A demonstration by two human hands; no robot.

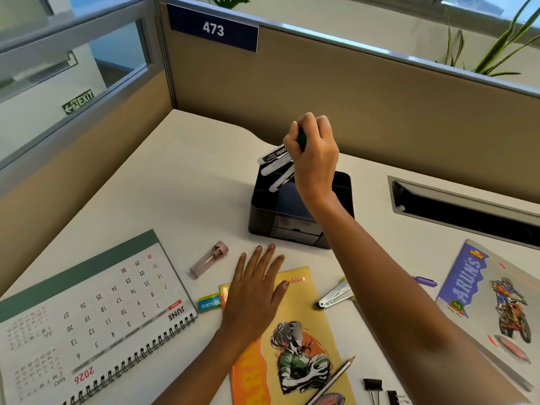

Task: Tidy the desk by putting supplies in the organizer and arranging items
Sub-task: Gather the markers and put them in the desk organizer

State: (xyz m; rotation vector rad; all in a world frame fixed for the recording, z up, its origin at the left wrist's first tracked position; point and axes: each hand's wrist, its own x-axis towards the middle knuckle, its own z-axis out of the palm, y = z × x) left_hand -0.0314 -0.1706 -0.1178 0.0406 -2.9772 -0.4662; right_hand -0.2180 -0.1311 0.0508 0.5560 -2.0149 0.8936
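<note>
markers [276,162] in right grip [315,147] above organizer [264,217]

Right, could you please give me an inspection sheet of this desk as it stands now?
Surface: white desk, partly covered by scattered stationery.
Job's things: black organizer near the back; markers held tilted above its open top; eraser, stapler, pencil, binder clips, purple pen and pink case lie loose outside it.
Clutter: calendar flat at left; yellow notebook in front; second notebook at right.
Grippers: right hand grips the markers; left hand rests flat on the yellow notebook.
Cables: nothing seen; cable slot looks dark.
Surroundings: tan partition with 473 sign; plants behind it.
</note>
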